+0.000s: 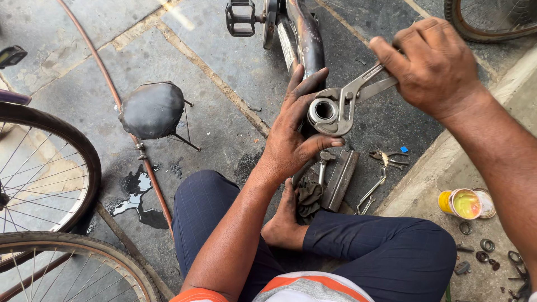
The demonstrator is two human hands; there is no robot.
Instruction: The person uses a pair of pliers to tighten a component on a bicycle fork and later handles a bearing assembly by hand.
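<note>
My left hand [292,131] wraps around the end of a dark bicycle frame tube [306,40], steadying the round metal shell [323,111] at its end. My right hand [433,64] squeezes the handles of grey slip-joint pliers [351,96], whose jaws clamp around that round shell. I sit on the stone floor with my bare foot [284,221] tucked under the frame.
A black pedal [241,18] sticks out at the top. A black saddle [152,110] and an orange hose [120,106] lie left, beside two wheels [53,168]. A flat metal bar [341,179], small tools [386,159], an open yellow grease tin [464,203] and loose rings [485,251] lie right.
</note>
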